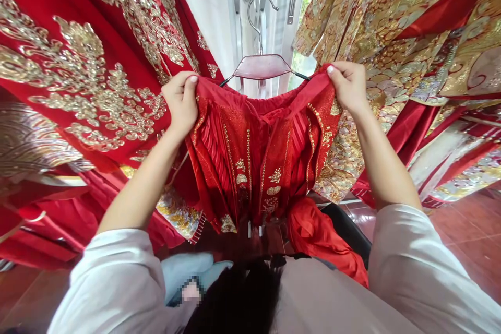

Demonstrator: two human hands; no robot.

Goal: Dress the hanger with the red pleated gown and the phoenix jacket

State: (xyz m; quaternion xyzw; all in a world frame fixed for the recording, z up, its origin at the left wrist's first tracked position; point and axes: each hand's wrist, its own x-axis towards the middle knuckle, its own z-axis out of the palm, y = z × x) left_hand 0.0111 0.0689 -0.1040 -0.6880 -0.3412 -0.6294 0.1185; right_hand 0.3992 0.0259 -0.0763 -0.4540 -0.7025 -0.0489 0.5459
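A red pleated skirt [256,151] with gold embroidery and beaded lines hangs in front of me, its waistband stretched sideways. My left hand [180,100] is closed on the left end of the waistband, thumb on top. At the other end, my right hand [348,86] grips the waistband the same way. Behind the skirt's top edge is a wire hanger [261,67] with a pale pink centre panel and dark arms. The hanger's arms reach down to the waistband; whether clips hold it is hidden. Its metal hook points up, near a white door frame.
Red garments with gold sequin embroidery [90,62] hang close on the left. Gold patterned robes [391,36] hang on the right. A bright red cloth [321,240] lies over a black seat [348,232] below. Reddish floor tiles [469,235] show at the lower right.
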